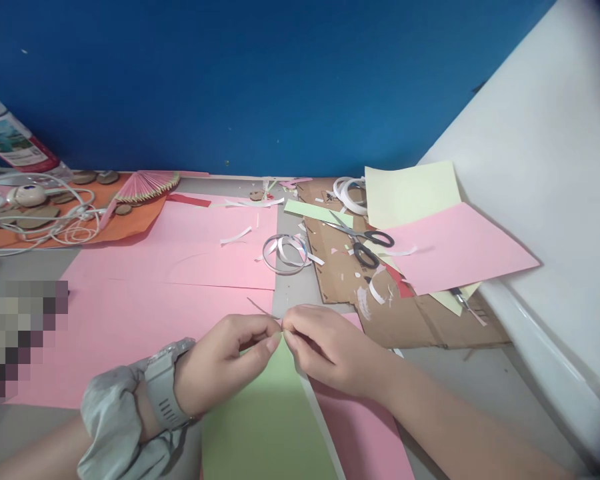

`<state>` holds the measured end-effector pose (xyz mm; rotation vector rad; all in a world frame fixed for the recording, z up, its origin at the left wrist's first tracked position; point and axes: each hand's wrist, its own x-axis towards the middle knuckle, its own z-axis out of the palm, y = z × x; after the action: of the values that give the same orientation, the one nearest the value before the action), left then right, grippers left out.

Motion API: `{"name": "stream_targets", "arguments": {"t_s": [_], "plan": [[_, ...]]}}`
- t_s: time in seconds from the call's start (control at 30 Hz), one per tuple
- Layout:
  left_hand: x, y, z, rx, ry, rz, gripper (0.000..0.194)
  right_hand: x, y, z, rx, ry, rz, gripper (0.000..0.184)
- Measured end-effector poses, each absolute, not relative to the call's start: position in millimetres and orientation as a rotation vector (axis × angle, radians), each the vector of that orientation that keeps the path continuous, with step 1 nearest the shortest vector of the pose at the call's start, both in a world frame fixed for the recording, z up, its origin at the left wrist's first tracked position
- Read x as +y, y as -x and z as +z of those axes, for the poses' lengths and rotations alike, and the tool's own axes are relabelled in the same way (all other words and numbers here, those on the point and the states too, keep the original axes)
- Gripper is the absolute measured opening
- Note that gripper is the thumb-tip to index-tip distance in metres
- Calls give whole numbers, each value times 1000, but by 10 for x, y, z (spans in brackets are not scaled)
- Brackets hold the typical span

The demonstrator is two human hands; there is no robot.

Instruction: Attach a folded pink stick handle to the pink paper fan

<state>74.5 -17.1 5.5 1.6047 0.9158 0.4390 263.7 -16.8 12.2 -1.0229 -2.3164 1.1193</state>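
Both pinched hands meet at the upper end of a green sheet of paper (pixel 270 413). My left hand (pixel 233 360) has thumb and forefinger closed at the paper's top corner. Fingertip to fingertip with it, my right hand (pixel 325 343) is also pinched, but what lies between its fingers is hidden. A thin greyish strip (pixel 259 306) pokes out behind the left fingers. Along the green sheet's right edge runs a narrow white strip (pixel 320 417), perhaps tape. Part of a pink sheet (pixel 365 433) shows underneath on the right.
Large pink sheets (pixel 180 320) cover the left. Black-handled scissors (pixel 363 241) and paper scraps lie on cardboard (pixel 430 327). Tape rolls (pixel 285 253), a pink folded fan (pixel 147 187), tangled white earphones (pixel 80 223) and a bottle (pixel 17 140) lie about. A blue wall (pixel 260 87) stands behind.
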Motion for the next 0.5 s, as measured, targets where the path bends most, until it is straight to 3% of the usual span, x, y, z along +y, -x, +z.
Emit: {"name": "stream_targets", "arguments": {"t_s": [0.33,0.5], "plan": [[-171,-720,73,884,-1434,494,29,-158,-2584,71,-2307,951,990,17],[-173,-710,74,870,-1381,507,30,-177,-2584,98,-2177,1010,1137,19]]}}
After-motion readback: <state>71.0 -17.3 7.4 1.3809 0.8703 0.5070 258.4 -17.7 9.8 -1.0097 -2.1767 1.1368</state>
